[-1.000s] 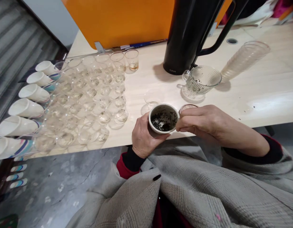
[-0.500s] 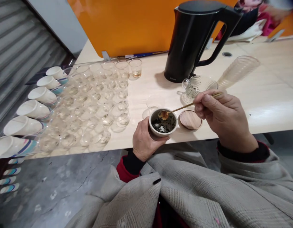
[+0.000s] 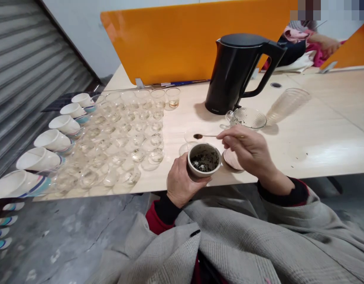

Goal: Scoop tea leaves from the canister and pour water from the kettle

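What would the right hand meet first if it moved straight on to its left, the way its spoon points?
Probably the nearest small glass cups. The right hand holds the spoon above a clear lid, though depth is unclear.

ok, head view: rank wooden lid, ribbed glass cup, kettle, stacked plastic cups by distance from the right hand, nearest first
1. Wooden lid: just under the right hand.
2. Ribbed glass cup: just behind it.
3. Stacked plastic cups: behind, to its right.
4. Kettle: farthest back, though close to the stack.
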Available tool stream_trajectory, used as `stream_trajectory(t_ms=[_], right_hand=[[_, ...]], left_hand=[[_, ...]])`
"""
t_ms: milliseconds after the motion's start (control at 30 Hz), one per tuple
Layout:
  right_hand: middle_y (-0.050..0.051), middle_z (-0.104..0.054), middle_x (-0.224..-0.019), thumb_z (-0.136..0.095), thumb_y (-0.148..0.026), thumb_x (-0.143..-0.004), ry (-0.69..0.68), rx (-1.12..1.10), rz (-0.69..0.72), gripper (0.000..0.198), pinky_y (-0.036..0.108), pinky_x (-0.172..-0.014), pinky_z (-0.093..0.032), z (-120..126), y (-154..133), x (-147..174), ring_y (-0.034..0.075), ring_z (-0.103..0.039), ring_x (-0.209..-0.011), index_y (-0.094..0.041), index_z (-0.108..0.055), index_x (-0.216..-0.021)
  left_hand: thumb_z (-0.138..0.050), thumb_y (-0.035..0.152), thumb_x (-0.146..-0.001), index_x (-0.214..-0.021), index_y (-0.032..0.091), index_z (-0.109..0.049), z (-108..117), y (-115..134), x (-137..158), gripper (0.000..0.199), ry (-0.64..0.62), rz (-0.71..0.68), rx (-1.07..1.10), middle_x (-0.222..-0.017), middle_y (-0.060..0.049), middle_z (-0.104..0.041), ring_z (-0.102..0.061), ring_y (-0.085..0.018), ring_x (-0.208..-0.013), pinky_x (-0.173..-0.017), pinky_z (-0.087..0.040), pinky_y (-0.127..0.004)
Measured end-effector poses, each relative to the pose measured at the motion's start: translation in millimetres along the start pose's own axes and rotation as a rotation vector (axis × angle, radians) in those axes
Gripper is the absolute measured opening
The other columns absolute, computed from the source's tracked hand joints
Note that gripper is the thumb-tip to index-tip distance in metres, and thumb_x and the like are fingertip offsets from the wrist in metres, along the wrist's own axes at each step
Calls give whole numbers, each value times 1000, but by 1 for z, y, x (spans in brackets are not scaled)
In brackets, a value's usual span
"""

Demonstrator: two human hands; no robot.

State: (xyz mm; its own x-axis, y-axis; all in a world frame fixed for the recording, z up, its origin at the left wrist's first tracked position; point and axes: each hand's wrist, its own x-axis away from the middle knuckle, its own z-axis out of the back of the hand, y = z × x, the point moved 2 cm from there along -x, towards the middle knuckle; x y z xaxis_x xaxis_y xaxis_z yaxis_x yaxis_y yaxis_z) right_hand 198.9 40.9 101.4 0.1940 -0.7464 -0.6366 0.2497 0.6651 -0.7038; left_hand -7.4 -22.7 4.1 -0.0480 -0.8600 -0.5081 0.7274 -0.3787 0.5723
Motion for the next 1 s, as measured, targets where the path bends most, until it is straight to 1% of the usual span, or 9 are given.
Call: stream_trajectory(t_ms=[67,100,233,433,600,700,833,900,1000], right_hand=[[1,-68,-79,-66,-33,-105,-103,54,6,17,32,-68,-54,-4,4,0,15,-64,-70,-25,-79,-97],[1,-68,-79,-65,-34,-105,-93,51,-7,17,32,-68,-55,-4,7,1,15,-64,-70,-25,-79,-99],[1,-67,-79,-66,-39,-105,25,-49,-138,19,30,-63,-54,-2,13,3,14,-63,-67,-26,-80,-101],[0,-66,-75,-75,-46,-99,209,-317,-344,24,24,-51,-48,-1,22,7,12,-62,-64,-23,-77,-95],[-1,-66,-74,-79,-46,-95,315,-437,-403,24,22,-51,-50,7,32,6,11,-63,-63,-22,-77,-95],[-1,-67,-75,-79,-42,-96,457,-403,-336,20,22,-51,-50,27,36,5,11,-64,-63,-22,-77,-95],[1,-69,-75,-79,-34,-93,678,-240,-273,15,24,-52,-52,61,49,10,12,-66,-62,-19,-77,-93],[2,-69,-74,-78,-34,-92,708,-137,-319,16,24,-51,-51,73,60,14,13,-66,-62,-18,-76,-92],[1,-68,-72,-75,-37,-93,651,-22,-429,18,24,-47,-47,81,79,19,13,-64,-60,-19,-73,-89]], left_hand=[[-98,56,-71,-146,22,-49,0,0,0,95,1,3,5,-128,-14,-74,-74,-34,-114,-98,-63,-49],[-98,56,-70,-146,23,-49,0,0,0,96,4,2,8,-129,-14,-74,-74,-34,-114,-98,-64,-49],[-98,56,-70,-145,23,-50,-1,0,0,95,13,0,9,-125,-13,-74,-74,-34,-111,-95,-64,-50],[-96,57,-72,-144,22,-51,-2,-1,1,92,27,-9,-4,-121,-12,-74,-74,-33,-109,-93,-64,-48],[-97,56,-72,-143,21,-50,-2,-2,1,92,38,-31,-17,-121,-13,-74,-75,-32,-107,-93,-64,-47],[-97,54,-71,-144,21,-49,-2,-3,1,93,51,-49,-13,-122,-13,-74,-75,-33,-108,-94,-64,-46],[-97,51,-71,-146,21,-49,-3,-4,1,94,58,-48,-3,-124,-13,-74,-75,-34,-110,-94,-64,-47],[-97,51,-72,-146,21,-49,-3,-5,1,93,59,-47,-1,-125,-13,-74,-75,-34,-112,-96,-64,-48],[-97,52,-72,-146,21,-49,-4,-6,2,94,67,-50,-6,-126,-13,-74,-75,-35,-112,-96,-64,-48]])
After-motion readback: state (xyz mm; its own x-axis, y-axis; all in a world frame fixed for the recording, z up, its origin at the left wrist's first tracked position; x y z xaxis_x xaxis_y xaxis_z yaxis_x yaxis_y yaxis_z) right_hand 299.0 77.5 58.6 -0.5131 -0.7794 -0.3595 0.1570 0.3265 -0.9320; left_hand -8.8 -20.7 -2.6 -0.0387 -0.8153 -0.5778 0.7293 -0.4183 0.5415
